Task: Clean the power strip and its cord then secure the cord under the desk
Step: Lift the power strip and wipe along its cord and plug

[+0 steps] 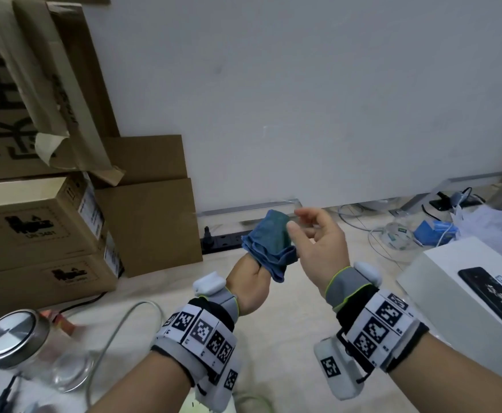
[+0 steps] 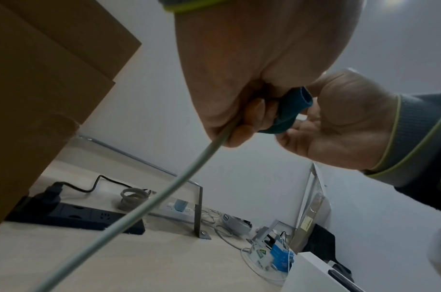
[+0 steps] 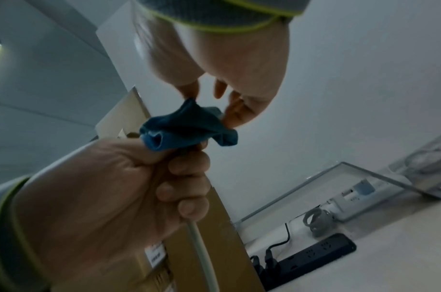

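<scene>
My left hand [image 1: 254, 275] is held up over the floor and grips a pale grey cord [image 2: 164, 197] together with a bunched blue cloth [image 1: 269, 242]. The cloth sticks out above the fist and the cord [image 3: 200, 249] hangs out below it. My right hand [image 1: 293, 220] is just right of the cloth [image 3: 187, 126], thumb and a fingertip pinching its upper fold. A dark power strip [image 1: 223, 240] lies on the floor by the wall, with black plugs in it. A white power strip [image 3: 352, 198] lies behind a metal frame, a coiled grey cord [image 2: 133, 197] beside it.
Stacked cardboard boxes [image 1: 44, 228] stand at the left against the wall. A glass jar with a metal lid [image 1: 11, 338] is near my left forearm. A white box [image 1: 458, 281] sits at the right, with a tape roll [image 1: 398, 234], blue packets and loose cables beyond it.
</scene>
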